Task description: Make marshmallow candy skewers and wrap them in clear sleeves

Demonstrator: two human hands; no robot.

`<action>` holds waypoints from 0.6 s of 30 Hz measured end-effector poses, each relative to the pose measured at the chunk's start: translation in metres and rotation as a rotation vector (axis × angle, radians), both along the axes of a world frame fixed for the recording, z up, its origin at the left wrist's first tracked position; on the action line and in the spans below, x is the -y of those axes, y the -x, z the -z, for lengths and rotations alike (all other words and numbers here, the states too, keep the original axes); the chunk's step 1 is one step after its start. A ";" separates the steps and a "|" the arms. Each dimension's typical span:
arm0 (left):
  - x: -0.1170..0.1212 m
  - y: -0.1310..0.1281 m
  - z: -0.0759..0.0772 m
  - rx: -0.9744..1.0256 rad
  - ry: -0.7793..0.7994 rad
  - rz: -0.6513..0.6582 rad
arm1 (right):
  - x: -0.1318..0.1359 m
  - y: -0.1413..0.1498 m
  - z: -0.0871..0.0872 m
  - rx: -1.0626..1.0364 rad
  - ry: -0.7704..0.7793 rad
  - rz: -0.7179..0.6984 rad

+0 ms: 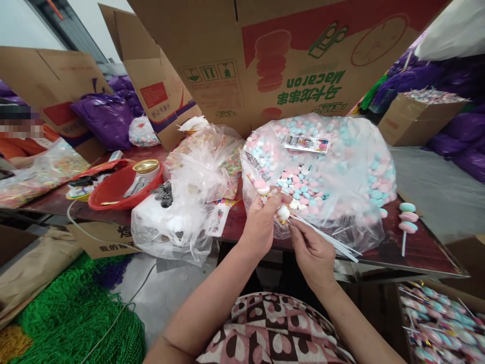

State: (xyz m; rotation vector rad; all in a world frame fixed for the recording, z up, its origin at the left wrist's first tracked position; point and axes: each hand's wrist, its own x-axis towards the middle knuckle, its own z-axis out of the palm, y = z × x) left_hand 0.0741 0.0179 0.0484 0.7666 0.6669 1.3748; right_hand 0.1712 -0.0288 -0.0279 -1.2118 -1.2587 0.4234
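Note:
My left hand [261, 220] is closed on small candies at the front of a large clear plastic bag [341, 192]. Pink and white candy [262, 188] shows above its fingers. A white candy [283, 212] with a bit of yellow beside it sits between the two hands. My right hand [313, 253] is closed around a bundle of thin white sticks [329, 237], which fan out to the right; its fingertips come close to the white candy. Loose pink, blue and white candies [299, 184] fill the bag. A finished-looking candy skewer [408, 225] lies at the table's right.
A big cardboard box [212, 55] stands behind the bag. Left are tied plastic bags [204, 167], a red basket [109, 189] and another person's sleeve [26, 146]. A box of wrapped candy skewers [443, 323] sits low right; green strands [79, 313] lie low left.

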 end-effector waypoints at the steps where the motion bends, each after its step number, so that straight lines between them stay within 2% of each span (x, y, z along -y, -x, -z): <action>1: 0.002 -0.002 0.005 -0.027 -0.015 0.003 | -0.001 0.000 0.000 0.052 -0.031 0.015; 3: 0.006 -0.002 0.013 -0.082 -0.041 0.011 | -0.002 0.000 -0.003 0.066 -0.035 0.012; 6: 0.009 0.005 0.015 -0.123 -0.071 0.097 | -0.004 0.001 -0.009 -0.084 0.062 -0.099; 9: 0.005 0.016 0.002 -0.031 -0.094 0.142 | -0.004 -0.001 -0.012 -0.191 0.108 -0.212; 13: -0.008 0.022 -0.013 0.053 -0.023 0.033 | -0.003 -0.002 -0.009 -0.150 0.089 -0.211; 15: -0.010 0.019 -0.011 0.037 -0.006 0.011 | -0.003 -0.001 -0.008 -0.137 0.103 -0.229; 18: -0.004 0.012 0.000 -0.007 -0.011 0.052 | -0.003 0.002 -0.010 -0.163 0.142 -0.278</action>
